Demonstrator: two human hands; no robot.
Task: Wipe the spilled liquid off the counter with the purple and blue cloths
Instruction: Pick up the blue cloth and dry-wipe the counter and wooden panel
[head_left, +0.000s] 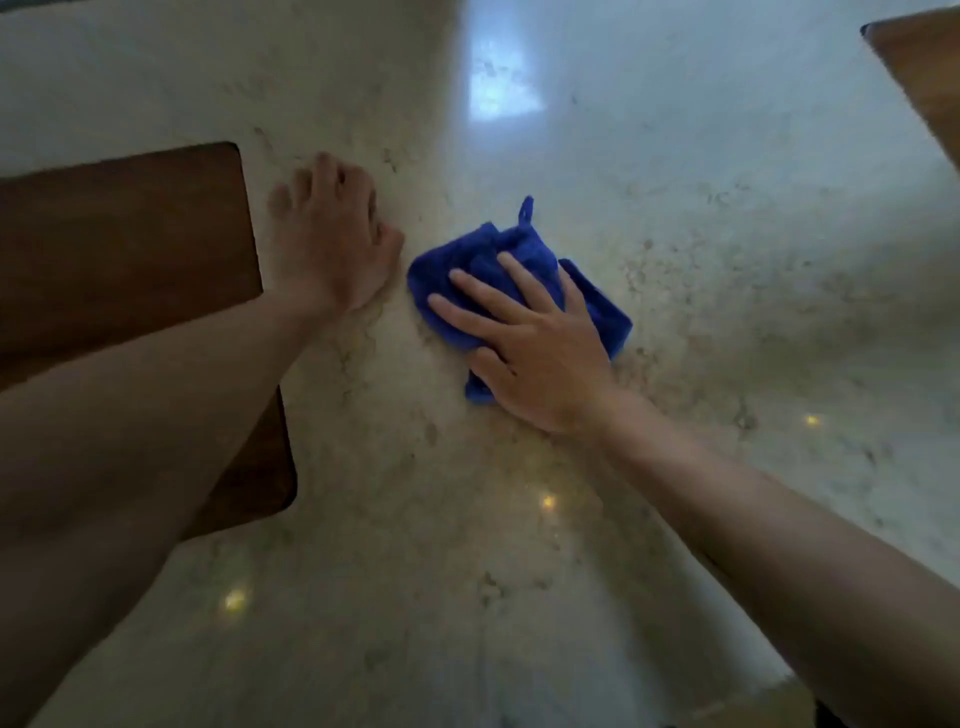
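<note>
While spread, fingers (483, 291) press blue cloth (524, 249).

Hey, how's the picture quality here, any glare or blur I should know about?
Head view: dim overall, with a bright window glare patch on the counter and small yellow light spots nearer the camera. The left hand is motion-blurred; the right hand on the blue cloth is sharper. Wide-angle distortion bends the wooden board edges.

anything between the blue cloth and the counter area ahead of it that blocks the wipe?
Nothing visible. The right hand presses flat on the blue cloth; the counter around it is bare. The left hand rests apart to its left, beside the wooden board.
</note>
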